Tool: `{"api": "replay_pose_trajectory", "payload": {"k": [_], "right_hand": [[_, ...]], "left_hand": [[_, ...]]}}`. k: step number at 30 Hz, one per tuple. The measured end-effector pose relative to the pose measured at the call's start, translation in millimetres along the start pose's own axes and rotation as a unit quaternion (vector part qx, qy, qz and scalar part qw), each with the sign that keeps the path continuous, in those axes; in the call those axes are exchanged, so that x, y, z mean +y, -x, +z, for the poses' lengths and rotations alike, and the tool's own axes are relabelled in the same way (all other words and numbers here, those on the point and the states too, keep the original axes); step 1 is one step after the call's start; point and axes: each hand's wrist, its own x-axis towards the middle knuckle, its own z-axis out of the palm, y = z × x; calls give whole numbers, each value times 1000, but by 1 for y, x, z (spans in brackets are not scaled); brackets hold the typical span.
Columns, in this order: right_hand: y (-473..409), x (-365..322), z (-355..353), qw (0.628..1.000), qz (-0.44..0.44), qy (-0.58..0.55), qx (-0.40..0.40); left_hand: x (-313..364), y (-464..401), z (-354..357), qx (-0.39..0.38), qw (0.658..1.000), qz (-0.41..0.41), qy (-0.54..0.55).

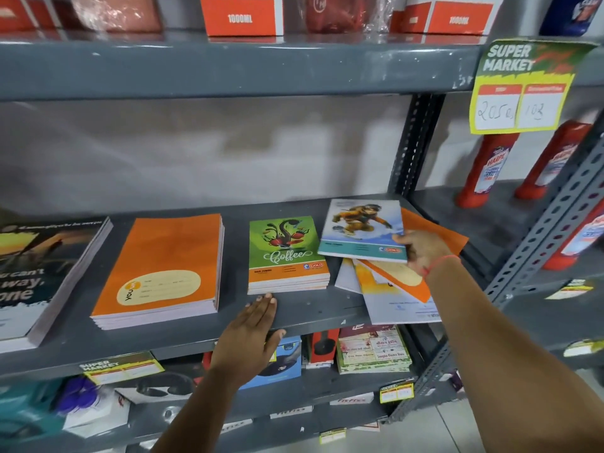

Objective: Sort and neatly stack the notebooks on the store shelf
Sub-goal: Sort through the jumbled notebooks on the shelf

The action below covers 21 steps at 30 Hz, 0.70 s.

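Note:
On the grey shelf lie a neat stack of orange notebooks and a smaller stack topped by a green "Coffee" notebook. At the right is a loose, fanned pile of white and orange notebooks. My right hand grips a notebook with a monkey cover, held tilted above that pile. My left hand rests flat and open on the shelf's front edge, fingertips touching the base of the green stack.
A stack of large dark notebooks lies at the far left. A perforated metal upright bounds the shelf at the right, with red bottles beyond. Boxed goods fill the lower shelf; a yellow price tag hangs above.

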Motion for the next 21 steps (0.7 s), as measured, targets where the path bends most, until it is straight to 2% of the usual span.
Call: {"api": "replay_pose_trajectory", "payload": {"k": [5, 9, 12, 16, 19, 21], "right_hand": [[1, 16, 74, 996, 15, 18, -90], [4, 31, 111, 984, 0, 149, -96], [2, 39, 117, 922, -69, 377, -46], [5, 42, 120, 825, -139, 548, -16], [4, 43, 112, 800, -172, 575, 2], [1, 42, 94, 808, -187, 557, 34]], "left_hand": [[0, 0, 2, 30, 999, 8, -9], [0, -1, 2, 40, 999, 23, -13], [-2, 1, 2, 36, 999, 36, -10], [-4, 3, 5, 80, 995, 54, -17], [13, 0, 2, 170, 982, 83, -11], [36, -18, -11, 224, 970, 96, 5]]}}
